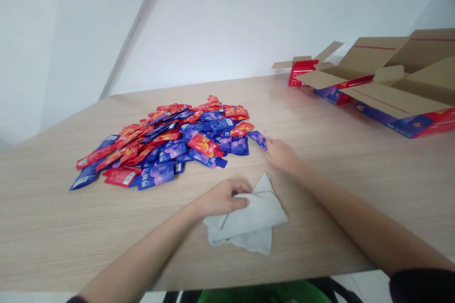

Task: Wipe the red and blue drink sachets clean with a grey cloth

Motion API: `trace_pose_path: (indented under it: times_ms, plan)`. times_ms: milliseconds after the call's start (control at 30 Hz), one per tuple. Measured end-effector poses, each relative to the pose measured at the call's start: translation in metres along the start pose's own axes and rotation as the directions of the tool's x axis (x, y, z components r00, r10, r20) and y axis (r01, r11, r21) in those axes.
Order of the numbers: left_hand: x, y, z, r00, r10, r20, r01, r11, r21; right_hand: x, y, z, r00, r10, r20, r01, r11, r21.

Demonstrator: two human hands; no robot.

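A folded pale grey cloth (254, 215) lies near the front of the table. My left hand (227, 197) pinches its left side, thumb on top and fingers curled over the upper edge. Just beyond the cloth, my right hand (280, 155) is closed on the end of a blue sachet (257, 139) at the right edge of a heap. That heap of red and blue sachets (170, 139) spreads over the left and middle of the table. Its pieces overlap, some face up and some showing barcodes.
The light wood table (320, 142) ends against a white wall behind. Open cardboard boxes stand at the right: a small red box (302, 71), a blue and red box (330, 93), and a larger box (408, 123) nearest me, with flaps spread outward.
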State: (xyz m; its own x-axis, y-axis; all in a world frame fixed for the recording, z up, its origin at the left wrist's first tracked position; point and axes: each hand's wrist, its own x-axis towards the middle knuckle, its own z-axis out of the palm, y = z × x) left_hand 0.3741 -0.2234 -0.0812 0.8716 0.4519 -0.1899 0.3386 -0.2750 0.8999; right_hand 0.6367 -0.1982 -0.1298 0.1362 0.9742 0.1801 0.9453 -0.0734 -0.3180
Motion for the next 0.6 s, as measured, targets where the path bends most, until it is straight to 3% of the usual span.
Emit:
trace_pose_path:
  times_ms: [133, 200, 267, 433, 533, 600]
  plan:
    - [-0.014, 0.008, -0.008, 0.987, -0.019, 0.16, 0.018, 1.0, 0.005, -0.016, 0.04, -0.023, 0.998, 0.054, 0.022, -0.055, 0.998, 0.029]
    - [-0.022, 0.012, -0.013, 0.955, 0.015, 0.298, 0.028, 0.99, -0.141, -0.028, 0.056, -0.035, 0.999, 0.031, 0.045, -0.035, 0.995, 0.094]
    - [-0.028, 0.015, -0.017, 0.928, 0.055, 0.368, 0.082, 0.935, -0.345, -0.039, 0.063, -0.042, 0.995, -0.031, 0.098, 0.012, 0.981, 0.191]
    - [-0.034, 0.018, -0.017, 0.976, -0.001, 0.219, 0.147, 0.745, -0.65, -0.049, 0.047, -0.032, 0.955, -0.216, 0.202, 0.113, 0.898, 0.424]
    - [-0.032, 0.024, -0.014, 0.992, 0.013, 0.129, 0.087, 0.669, -0.738, -0.043, 0.028, -0.022, 0.934, -0.287, 0.214, 0.146, 0.851, 0.504]
    - [-0.031, 0.033, -0.014, 0.995, 0.053, 0.085, 0.028, 0.667, -0.744, -0.04, 0.018, -0.025, 0.933, -0.295, 0.205, 0.144, 0.829, 0.541]
